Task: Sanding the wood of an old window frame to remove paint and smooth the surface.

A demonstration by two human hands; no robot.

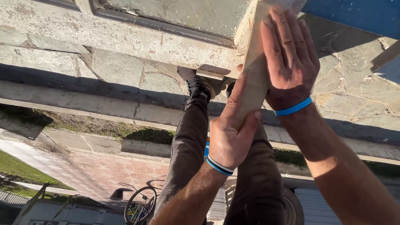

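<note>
The left hand [230,135] grips the lower end of a pale wooden board [255,71], steadying it; the right hand [290,58] lies flat, fingers spread, on the board's face, pressing it toward the stone-paved ledge [125,71].

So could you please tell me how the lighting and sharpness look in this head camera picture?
Head view: hard, low sunlight lights the right hand, the left hand and the wooden board they hold, with long dark shadows across the stone wall; hands sharp, bicycle below small and dim; edges bend slightly.
</note>
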